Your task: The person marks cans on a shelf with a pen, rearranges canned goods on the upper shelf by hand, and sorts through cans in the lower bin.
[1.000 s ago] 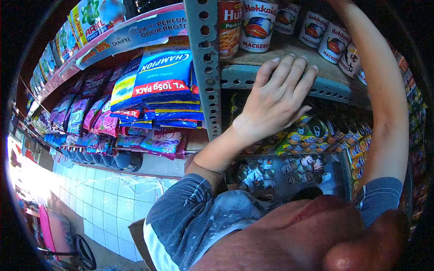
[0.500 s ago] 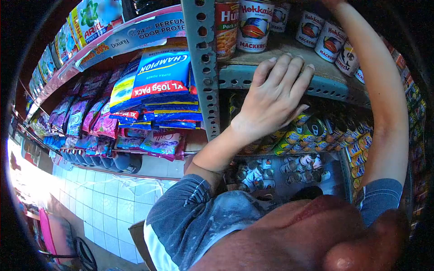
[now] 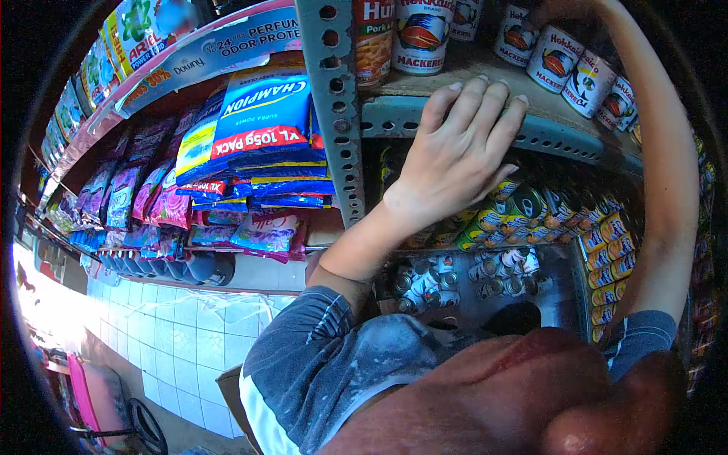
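My left hand (image 3: pixel 464 144) lies palm down on the green perforated metal edge (image 3: pixel 485 125) of a shelf, its fingers stretched out and holding nothing. My right arm curves up along the right side, and my right hand (image 3: pixel 563 10) is at the top border, partly cut off and in shadow. It is near a Hokkaido mackerel can (image 3: pixel 517 36) standing on the shelf; whether its fingers touch that can is hidden. Other mackerel cans, including one in front (image 3: pixel 554 59) and one by the post (image 3: pixel 423 36), stand upright beside a pork and beans can (image 3: pixel 373 42).
A perforated upright post (image 3: pixel 331 98) divides the shelves. Blue Champion detergent packs (image 3: pixel 262 114) are stacked left of it. Below my left hand are rows of yellow-labelled cans (image 3: pixel 607 262) and white-labelled cans (image 3: pixel 436 284). Tiled floor (image 3: pixel 182 341) shows at lower left.
The view has shifted slightly, so the shelves appear higher. My right forearm has swung outward to the right, uncovering more cans, and more of my right hand shows. My left hand stays on the shelf edge.
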`<state>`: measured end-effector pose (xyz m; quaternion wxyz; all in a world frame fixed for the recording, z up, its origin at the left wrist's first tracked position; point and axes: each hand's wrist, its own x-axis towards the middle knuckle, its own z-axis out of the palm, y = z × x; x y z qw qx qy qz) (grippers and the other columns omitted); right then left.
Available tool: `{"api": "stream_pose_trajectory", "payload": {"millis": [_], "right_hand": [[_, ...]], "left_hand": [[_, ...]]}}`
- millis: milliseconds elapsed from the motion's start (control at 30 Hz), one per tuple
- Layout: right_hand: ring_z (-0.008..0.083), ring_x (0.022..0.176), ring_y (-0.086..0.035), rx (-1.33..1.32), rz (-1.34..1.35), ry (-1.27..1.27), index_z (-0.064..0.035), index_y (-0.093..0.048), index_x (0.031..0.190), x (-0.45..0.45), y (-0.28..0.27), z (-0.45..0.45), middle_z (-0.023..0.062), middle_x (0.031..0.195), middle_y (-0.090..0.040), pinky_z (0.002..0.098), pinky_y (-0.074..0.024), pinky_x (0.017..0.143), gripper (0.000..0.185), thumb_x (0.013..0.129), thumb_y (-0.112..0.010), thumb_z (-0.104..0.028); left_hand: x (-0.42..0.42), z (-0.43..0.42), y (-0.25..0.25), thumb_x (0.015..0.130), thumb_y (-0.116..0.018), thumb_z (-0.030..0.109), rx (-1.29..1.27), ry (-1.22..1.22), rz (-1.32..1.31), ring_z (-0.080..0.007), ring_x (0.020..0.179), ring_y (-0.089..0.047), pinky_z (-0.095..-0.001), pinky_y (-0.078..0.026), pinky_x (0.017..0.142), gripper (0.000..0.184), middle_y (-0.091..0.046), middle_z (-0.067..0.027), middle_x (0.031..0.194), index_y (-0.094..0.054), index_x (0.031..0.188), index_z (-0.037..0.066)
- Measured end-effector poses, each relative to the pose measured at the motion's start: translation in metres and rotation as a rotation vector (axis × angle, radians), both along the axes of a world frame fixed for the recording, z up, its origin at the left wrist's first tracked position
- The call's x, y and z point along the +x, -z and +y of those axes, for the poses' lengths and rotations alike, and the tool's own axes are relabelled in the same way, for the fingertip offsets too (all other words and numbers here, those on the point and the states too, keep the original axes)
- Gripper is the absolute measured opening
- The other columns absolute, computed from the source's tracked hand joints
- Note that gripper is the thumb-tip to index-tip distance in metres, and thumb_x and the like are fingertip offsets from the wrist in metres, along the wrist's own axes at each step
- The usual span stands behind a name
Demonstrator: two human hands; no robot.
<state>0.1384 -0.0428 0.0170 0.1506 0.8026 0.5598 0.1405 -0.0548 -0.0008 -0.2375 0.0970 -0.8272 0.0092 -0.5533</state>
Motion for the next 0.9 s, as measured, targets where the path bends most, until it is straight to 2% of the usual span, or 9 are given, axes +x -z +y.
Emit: {"api": "stream_pose_trajectory", "payload": {"millis": [133,167,233,333,367,433,533,733,900], "right_hand": [[0.0311,0.122,-0.058,-0.011,-0.085,-0.105,-0.0006,-0.059,0.135,0.001,-0.003,-0.001,0.0163,0.134,-0.063,0.0398,-0.0477,0.102,0.078,0.074,-0.089,-0.041],[0.0307,0.121,-0.059,-0.146,0.248,-0.721,0.0002,-0.059,0.134,0.043,-0.006,0.013,0.0163,0.134,-0.063,0.0398,-0.0484,0.101,0.077,0.074,-0.089,-0.037],[0.0304,0.12,-0.059,-0.284,0.592,-1.334,0.001,-0.059,0.134,0.061,-0.007,0.022,0.0164,0.134,-0.062,0.0398,-0.0491,0.101,0.076,0.074,-0.09,-0.032],[0.0306,0.12,-0.059,-0.402,0.827,-1.148,0.0017,-0.057,0.135,0.0,-0.006,0.008,0.0179,0.134,-0.062,0.0412,-0.049,0.102,0.075,0.074,-0.091,-0.027],[0.0308,0.122,-0.058,-0.206,0.699,-0.638,0.0018,-0.057,0.135,-0.044,-0.005,-0.002,0.019,0.135,-0.061,0.0415,-0.0481,0.103,0.077,0.074,-0.091,-0.029],[0.0309,0.123,-0.057,-0.015,0.546,-0.133,0.0019,-0.057,0.135,-0.064,-0.001,-0.007,0.0201,0.135,-0.06,0.0419,-0.0472,0.104,0.078,0.073,-0.091,-0.031],[0.0312,0.128,-0.053,0.227,0.122,-0.231,0.0024,-0.056,0.137,-0.051,0.01,-0.006,0.0214,0.138,-0.057,0.0419,-0.0446,0.107,0.083,0.072,-0.092,-0.035],[0.0313,0.132,-0.051,0.142,0.359,-0.225,0.0046,-0.053,0.138,-0.059,0.006,-0.006,0.0221,0.141,-0.055,0.0406,-0.0429,0.109,0.085,0.076,-0.088,-0.043],[0.0288,0.122,-0.057,0.201,0.395,-0.21,0.0054,-0.057,0.133,-0.053,0.009,-0.002,0.0209,0.135,-0.06,0.0373,-0.0451,0.104,0.08,0.078,-0.084,-0.046]], "left_hand": [[-0.001,0.001,-0.001,0.077,-0.073,0.046,0.021,-0.027,0.008,-0.029,0.128,-0.05,-0.0475,-0.031,0.107,0.076,-0.054,-0.0104,0.135,-0.05,0.141,0.011],[-0.001,0.001,0.0,0.077,-0.073,0.046,0.027,-0.028,0.009,-0.0293,0.128,-0.05,-0.0477,-0.031,0.107,0.077,-0.054,-0.0106,0.135,-0.05,0.141,0.011],[-0.002,0.001,-0.001,0.077,-0.073,0.046,0.022,-0.026,0.011,-0.0294,0.128,-0.05,-0.0478,-0.031,0.107,0.077,-0.054,-0.0106,0.135,-0.05,0.141,0.011],[-0.001,0.001,0.001,0.076,-0.073,0.046,0.02,-0.021,0.007,-0.0295,0.128,-0.05,-0.0478,-0.03,0.108,0.077,-0.055,-0.0106,0.135,-0.05,0.141,0.011],[0.0,0.002,0.001,0.076,-0.073,0.047,0.026,-0.021,-0.001,-0.0295,0.128,-0.05,-0.0479,-0.03,0.108,0.078,-0.055,-0.0105,0.135,-0.05,0.141,0.01],[-0.001,0.001,-0.001,0.076,-0.074,0.047,0.02,-0.018,0.008,-0.0293,0.128,-0.05,-0.0478,-0.03,0.108,0.078,-0.055,-0.0103,0.135,-0.05,0.141,0.011],[-0.001,0.0,-0.001,0.076,-0.074,0.046,0.012,-0.017,0.015,-0.0288,0.128,-0.05,-0.0475,-0.03,0.108,0.078,-0.055,-0.0101,0.135,-0.05,0.141,0.011],[-0.001,0.0,-0.001,0.076,-0.073,0.046,0.01,-0.027,0.017,-0.0285,0.128,-0.05,-0.0475,-0.03,0.109,0.077,-0.055,-0.0101,0.136,-0.05,0.141,0.011],[-0.001,0.001,0.0,0.077,-0.073,0.047,0.014,-0.028,0.02,-0.0289,0.128,-0.05,-0.0481,-0.03,0.109,0.077,-0.055,-0.0104,0.135,-0.05,0.141,0.011]]}}
